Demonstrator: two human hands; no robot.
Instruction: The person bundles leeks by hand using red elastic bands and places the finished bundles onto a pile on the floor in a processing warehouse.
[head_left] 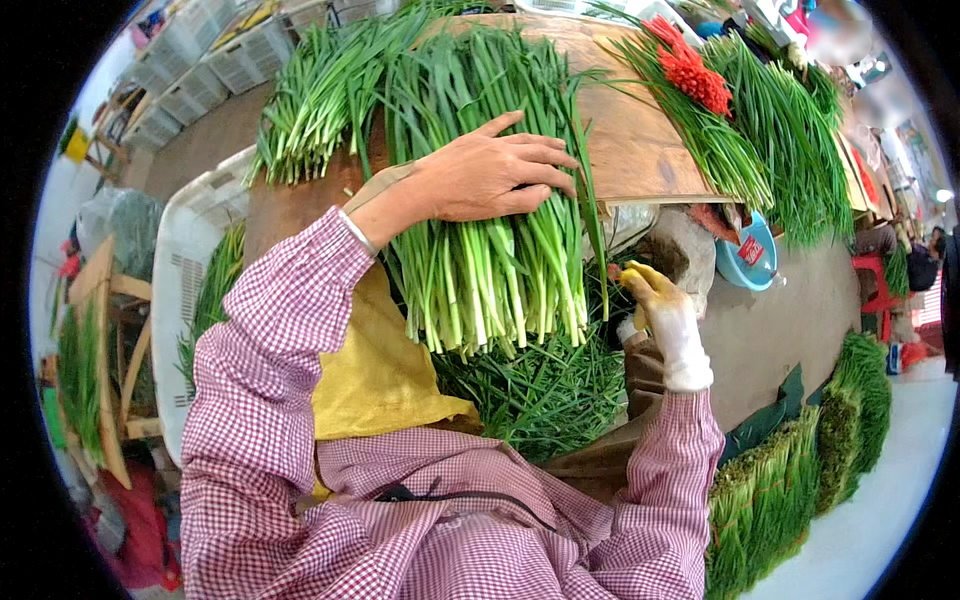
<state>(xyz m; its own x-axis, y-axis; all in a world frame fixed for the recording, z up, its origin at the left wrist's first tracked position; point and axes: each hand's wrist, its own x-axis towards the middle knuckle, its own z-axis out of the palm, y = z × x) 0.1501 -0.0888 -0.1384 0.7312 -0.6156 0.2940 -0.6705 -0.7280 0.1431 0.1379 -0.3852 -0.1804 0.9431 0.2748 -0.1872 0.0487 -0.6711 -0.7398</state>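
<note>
Greens with long flat leaves and pale stems, gathered in a thick bundle (475,275), lay across the wooden board (645,140), their cut ends hanging over its near edge toward the person's lap. The left hand (478,178) rested palm down across the middle of this bundle, its fingers parted and stretched toward the right, the thumb set apart on the far side. It pressed on the leaves from above, without closing round them.

The right hand (662,308), in a white covering with yellow at the fingers, was low beside the bundle's right side, just off the board. Its fingers were bent and pointed left; whether they pinched anything could not be told.

Another bunch (318,105) lay to the left of the main bundle, close against it. On the board's right side, red strips (697,80) sat on top of more long greens (715,150). Loose leaves (545,395) were heaped below the hanging stem ends, near a yellow cloth (375,375) over the lap. A blue basin (748,262) stood to the right, beyond the right hand, and tied bundles (765,495) were lined up at the lower right.
</note>
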